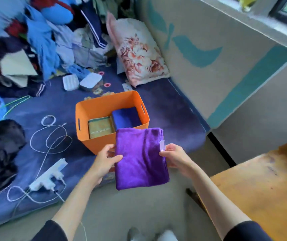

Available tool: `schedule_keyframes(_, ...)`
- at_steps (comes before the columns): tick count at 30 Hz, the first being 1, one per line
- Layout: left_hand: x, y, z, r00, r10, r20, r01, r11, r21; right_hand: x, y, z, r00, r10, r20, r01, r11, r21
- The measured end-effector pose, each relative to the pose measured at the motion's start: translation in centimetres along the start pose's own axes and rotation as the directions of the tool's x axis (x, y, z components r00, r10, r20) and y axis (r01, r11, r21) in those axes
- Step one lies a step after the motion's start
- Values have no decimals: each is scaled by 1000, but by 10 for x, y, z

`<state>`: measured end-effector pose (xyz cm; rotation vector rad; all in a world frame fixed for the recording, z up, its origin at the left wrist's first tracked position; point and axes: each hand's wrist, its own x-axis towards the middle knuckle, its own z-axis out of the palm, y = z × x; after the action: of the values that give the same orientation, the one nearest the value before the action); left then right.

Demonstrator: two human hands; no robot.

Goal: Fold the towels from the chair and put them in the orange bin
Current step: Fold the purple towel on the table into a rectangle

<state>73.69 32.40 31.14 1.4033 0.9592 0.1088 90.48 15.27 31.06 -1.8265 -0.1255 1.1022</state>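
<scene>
The blue bed (165,108) carries the orange bin (104,108), a power strip (47,177) and clothes (40,40).

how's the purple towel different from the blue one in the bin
The purple towel is held in the air just in front of the orange bin, gripped by the left hand and right hand; the blue towel already lies inside the bin, beside an olive-green one. The purple towel shows a larger face than the blue one, and it has a pale tag at its edge. Both are folded.
</scene>
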Motion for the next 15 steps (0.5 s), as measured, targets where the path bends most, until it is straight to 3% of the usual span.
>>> schedule_keyframes(7, 57, 3, -71, 986, -21, -165, 13, 999, -50, 75, -66, 72, 994, 0, 111, 15, 990, -138)
schedule_keyframes(15, 199, 28, -123, 933, -84, -349, 146, 977, 154, 228, -132, 134, 990, 45, 133, -9, 966, -260)
